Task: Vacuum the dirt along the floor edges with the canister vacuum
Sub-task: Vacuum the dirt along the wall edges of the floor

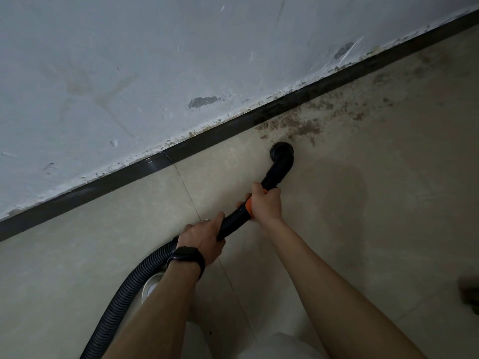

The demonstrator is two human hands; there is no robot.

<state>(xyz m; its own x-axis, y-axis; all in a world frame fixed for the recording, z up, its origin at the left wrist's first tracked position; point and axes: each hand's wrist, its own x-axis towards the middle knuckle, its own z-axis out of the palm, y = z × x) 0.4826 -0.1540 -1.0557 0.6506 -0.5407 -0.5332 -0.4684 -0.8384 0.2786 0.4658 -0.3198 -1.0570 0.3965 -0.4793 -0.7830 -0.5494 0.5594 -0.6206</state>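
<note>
A black vacuum wand with an orange collar ends in a round brush nozzle resting on the beige tile floor, just short of a patch of brown dirt beside the dark baseboard. My right hand grips the wand at the orange collar. My left hand, with a black watch on its wrist, grips the wand's lower end where the ribbed hose joins. The hose runs down and off the bottom left.
A scuffed white wall rises above the baseboard. More dirt is scattered along the floor edge toward the upper right. A pale shoe shows under my left forearm. A dark blurred object sits at the right edge.
</note>
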